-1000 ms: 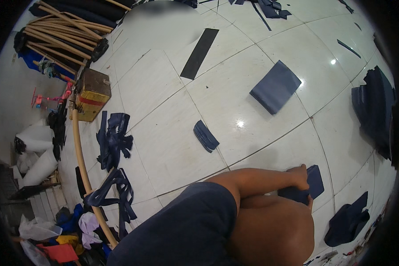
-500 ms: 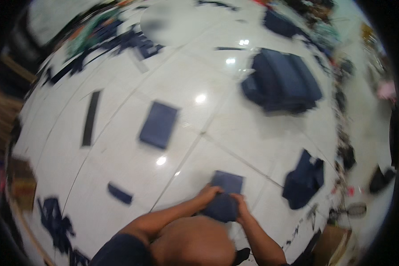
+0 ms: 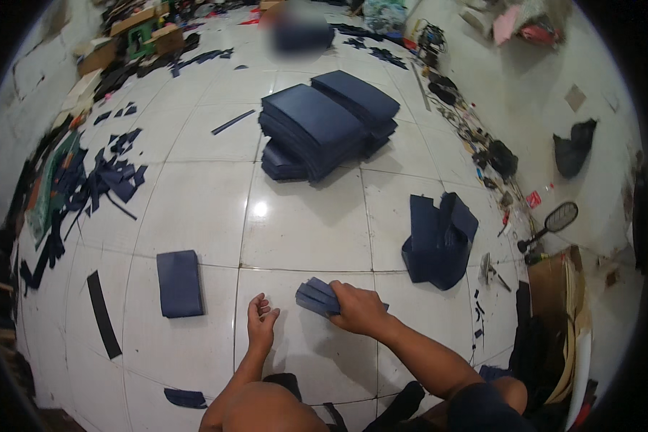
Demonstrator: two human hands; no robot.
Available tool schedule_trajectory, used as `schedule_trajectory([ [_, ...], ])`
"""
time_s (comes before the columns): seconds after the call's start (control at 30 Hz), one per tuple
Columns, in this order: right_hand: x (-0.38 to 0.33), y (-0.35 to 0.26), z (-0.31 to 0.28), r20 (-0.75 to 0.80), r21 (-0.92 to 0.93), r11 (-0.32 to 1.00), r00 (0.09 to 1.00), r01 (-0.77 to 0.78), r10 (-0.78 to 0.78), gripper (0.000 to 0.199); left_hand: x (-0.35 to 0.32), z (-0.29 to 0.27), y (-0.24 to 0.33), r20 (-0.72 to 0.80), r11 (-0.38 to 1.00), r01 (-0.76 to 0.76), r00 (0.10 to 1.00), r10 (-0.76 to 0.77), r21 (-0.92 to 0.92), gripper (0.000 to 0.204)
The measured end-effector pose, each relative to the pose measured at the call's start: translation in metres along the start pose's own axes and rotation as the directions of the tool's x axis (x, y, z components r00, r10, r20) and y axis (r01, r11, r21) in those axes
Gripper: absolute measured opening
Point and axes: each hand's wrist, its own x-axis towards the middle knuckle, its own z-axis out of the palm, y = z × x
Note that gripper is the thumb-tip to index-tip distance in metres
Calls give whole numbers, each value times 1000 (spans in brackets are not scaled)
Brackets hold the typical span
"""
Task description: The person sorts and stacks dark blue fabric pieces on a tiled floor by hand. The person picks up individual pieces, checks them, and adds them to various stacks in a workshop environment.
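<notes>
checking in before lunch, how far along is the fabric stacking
Done: two tall stacks of navy pieces sit on the floor tiles. In hand: the right hand grips a small bundle; the left hand rests open on the floor beside it. Left: a flat piece, a crumpled pile and loose scraps lie unstacked.

A glossy white tiled floor [image 3: 302, 223] mirrors an overhead light as a bright spot. Pale, stained walls [image 3: 554, 65] enclose it, with clutter heaped along their base.
</notes>
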Motion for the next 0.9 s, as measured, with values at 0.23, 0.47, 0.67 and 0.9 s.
schedule_trajectory([
  [0.23,4,18,37,72,-33,998,995,-61,63,54,2,11,-19,78,968,-133,990,119,212,41],
  [0.47,-5,23,56,-2,-11,1000,1000,-23,23,55,-8,23,-28,112,967,-115,989,91,229,37],
  [0.67,2,29,17,155,280,934,970,-223,185,65,-14,31,-20,158,996,61,985,-71,69,45],
  [0.9,10,35,44,138,815,528,965,-238,222,81,-13,49,23,514,774,487,821,-247,-405,52],
])
